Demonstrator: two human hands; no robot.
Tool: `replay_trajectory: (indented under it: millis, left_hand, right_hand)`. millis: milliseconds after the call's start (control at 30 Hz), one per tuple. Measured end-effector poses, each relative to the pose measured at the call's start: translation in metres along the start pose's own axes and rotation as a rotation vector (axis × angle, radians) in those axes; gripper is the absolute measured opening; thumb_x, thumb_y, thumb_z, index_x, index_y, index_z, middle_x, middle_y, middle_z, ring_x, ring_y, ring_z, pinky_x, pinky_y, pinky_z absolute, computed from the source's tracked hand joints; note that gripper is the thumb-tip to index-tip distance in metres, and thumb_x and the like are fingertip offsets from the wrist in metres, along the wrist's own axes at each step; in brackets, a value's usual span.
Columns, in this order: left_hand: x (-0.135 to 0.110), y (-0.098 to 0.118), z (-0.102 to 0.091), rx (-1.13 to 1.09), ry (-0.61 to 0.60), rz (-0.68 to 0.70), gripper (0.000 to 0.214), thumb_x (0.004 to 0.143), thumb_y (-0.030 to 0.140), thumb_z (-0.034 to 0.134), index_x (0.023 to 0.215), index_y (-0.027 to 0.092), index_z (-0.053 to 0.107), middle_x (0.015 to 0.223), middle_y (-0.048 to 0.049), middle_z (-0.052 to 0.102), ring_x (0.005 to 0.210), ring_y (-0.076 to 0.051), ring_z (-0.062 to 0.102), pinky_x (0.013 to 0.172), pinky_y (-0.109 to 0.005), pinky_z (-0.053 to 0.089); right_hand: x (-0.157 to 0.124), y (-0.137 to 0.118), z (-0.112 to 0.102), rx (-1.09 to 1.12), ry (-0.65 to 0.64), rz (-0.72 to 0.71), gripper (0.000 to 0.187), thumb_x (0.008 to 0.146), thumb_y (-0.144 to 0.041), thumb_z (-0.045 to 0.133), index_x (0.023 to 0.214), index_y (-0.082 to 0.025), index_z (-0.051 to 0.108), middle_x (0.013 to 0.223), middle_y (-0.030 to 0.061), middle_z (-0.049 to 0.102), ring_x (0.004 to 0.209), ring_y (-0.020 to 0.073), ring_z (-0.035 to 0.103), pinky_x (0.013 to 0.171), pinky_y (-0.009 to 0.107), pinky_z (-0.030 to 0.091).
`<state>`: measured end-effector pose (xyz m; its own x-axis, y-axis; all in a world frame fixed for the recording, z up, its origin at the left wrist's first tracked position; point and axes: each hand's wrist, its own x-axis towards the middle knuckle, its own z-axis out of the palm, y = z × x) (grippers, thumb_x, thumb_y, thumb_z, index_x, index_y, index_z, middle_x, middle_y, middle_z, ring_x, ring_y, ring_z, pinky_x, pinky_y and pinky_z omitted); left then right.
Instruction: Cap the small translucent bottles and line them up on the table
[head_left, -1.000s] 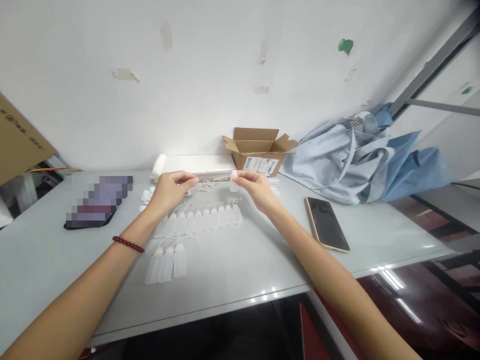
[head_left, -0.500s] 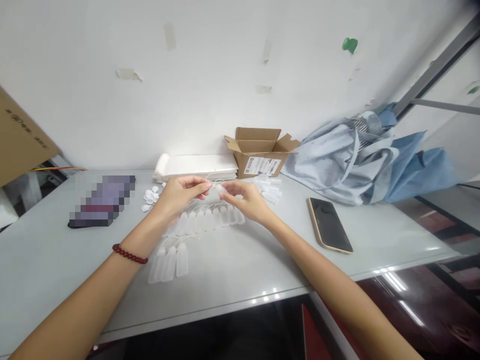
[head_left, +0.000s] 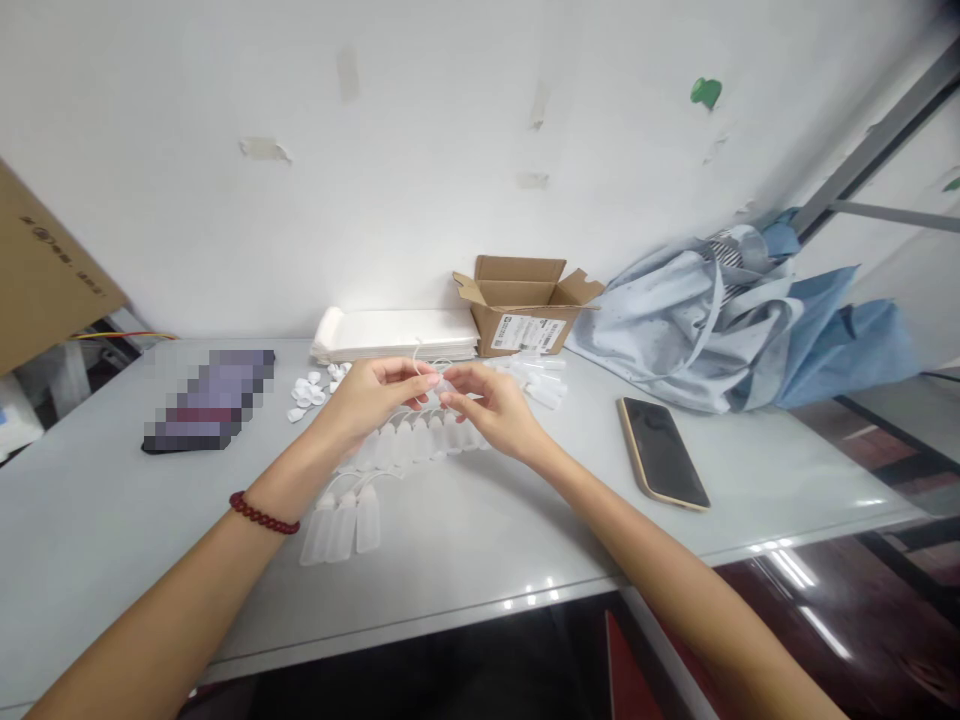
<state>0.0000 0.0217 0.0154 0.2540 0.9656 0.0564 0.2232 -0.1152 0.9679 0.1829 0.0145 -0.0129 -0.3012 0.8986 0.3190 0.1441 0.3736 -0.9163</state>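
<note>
My left hand (head_left: 386, 390) is closed in a pinch at the top of a small translucent plastic bottle (head_left: 444, 386), where a white cord loop (head_left: 418, 362) sticks up. My right hand (head_left: 491, 405) grips the same bottle from the right, its fingers covering most of it. The fingertips of both hands nearly meet. Below them lies a row of similar bottles (head_left: 405, 440) with white corded tops. Closer to me are 3 more such bottles (head_left: 341, 530), side by side.
White caps (head_left: 307, 390) lie left of my hands, translucent bottles without visible cords (head_left: 546, 378) to the right. Behind stand a stack of white sheets or sleeves (head_left: 397, 335) and an open cardboard box (head_left: 521, 320). A phone (head_left: 664, 453) and blue cloth bags (head_left: 675, 320) occupy the right.
My left fingertips have moved right, up against the right hand's fingers. The cord loop now stands more upright. The view has shifted slightly.
</note>
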Motion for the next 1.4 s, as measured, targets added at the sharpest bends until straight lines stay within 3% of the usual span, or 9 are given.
replay_trajectory:
  millis: [133,500,733,833,967,1133,1300,1400]
  left_hand:
    - [-0.002,0.003,0.001,0.013,-0.069,0.03,0.021,0.076,0.039,0.067,0.085,0.021,0.072,0.087,-0.004,0.07,0.077,-0.016,0.061,0.07,-0.029,0.049]
    - [0.001,-0.003,-0.005,0.021,-0.138,0.036,0.018,0.077,0.036,0.066,0.083,0.02,0.073,0.085,-0.0044,0.071,0.077,-0.016,0.061,0.073,-0.03,0.048]
    - [0.003,-0.008,-0.006,0.051,-0.076,0.034,0.021,0.074,0.038,0.069,0.084,0.02,0.074,0.086,-0.0048,0.072,0.074,-0.017,0.061,0.071,-0.031,0.049]
    - [0.002,-0.005,-0.007,0.167,-0.023,0.046,0.022,0.074,0.041,0.068,0.08,0.02,0.073,0.077,-0.0036,0.071,0.066,-0.016,0.06,0.061,-0.028,0.047]
    - [-0.004,0.003,-0.005,0.379,0.043,0.16,0.02,0.078,0.039,0.064,0.076,0.02,0.07,0.073,-0.0024,0.069,0.067,-0.017,0.061,0.06,-0.028,0.046]
    - [-0.012,0.008,0.001,0.58,0.058,0.417,0.023,0.079,0.034,0.064,0.098,0.023,0.068,0.103,-0.0043,0.068,0.086,-0.02,0.06,0.074,-0.032,0.048]
    - [-0.016,0.002,0.005,0.67,0.023,0.501,0.04,0.078,0.042,0.067,0.113,0.024,0.061,0.112,-0.0064,0.061,0.098,-0.024,0.057,0.08,-0.036,0.048]
    - [-0.017,0.002,0.006,0.713,-0.002,0.52,0.044,0.076,0.042,0.069,0.114,0.024,0.058,0.113,-0.0077,0.058,0.102,-0.026,0.055,0.082,-0.038,0.048]
  right_hand:
    - [-0.001,-0.003,0.002,0.062,0.005,-0.027,0.038,0.079,-0.039,0.065,0.111,-0.022,0.053,0.089,0.0037,0.067,0.081,0.0165,0.064,0.058,0.027,0.054]
    - [-0.005,-0.002,0.007,0.083,0.009,0.01,0.036,0.078,-0.04,0.065,0.107,-0.021,0.057,0.089,0.0038,0.063,0.076,0.0158,0.064,0.056,0.026,0.054]
    - [-0.006,0.001,0.008,0.034,0.021,0.009,0.035,0.083,-0.04,0.059,0.112,-0.02,0.059,0.096,0.0057,0.064,0.074,0.015,0.065,0.058,0.027,0.056]
    - [-0.006,0.001,0.009,0.035,0.031,0.036,0.035,0.082,-0.043,0.06,0.107,-0.019,0.061,0.097,0.0067,0.064,0.075,0.0161,0.065,0.056,0.028,0.056]
    - [-0.004,0.001,0.009,0.068,0.067,0.087,0.037,0.077,-0.047,0.065,0.1,-0.018,0.06,0.097,0.0072,0.064,0.076,0.0175,0.067,0.054,0.027,0.056]
    - [-0.004,-0.001,0.008,0.15,0.111,0.155,0.039,0.074,-0.047,0.069,0.097,-0.015,0.06,0.092,0.0069,0.065,0.07,0.0159,0.066,0.065,0.031,0.056]
    - [-0.007,-0.003,0.011,0.234,0.155,0.217,0.037,0.072,-0.044,0.072,0.092,-0.016,0.061,0.09,0.006,0.064,0.076,0.0181,0.067,0.072,0.033,0.055]
    - [-0.009,-0.006,0.014,0.341,0.127,0.251,0.036,0.072,-0.043,0.072,0.092,-0.017,0.058,0.085,0.0043,0.064,0.074,0.0194,0.069,0.066,0.032,0.054]
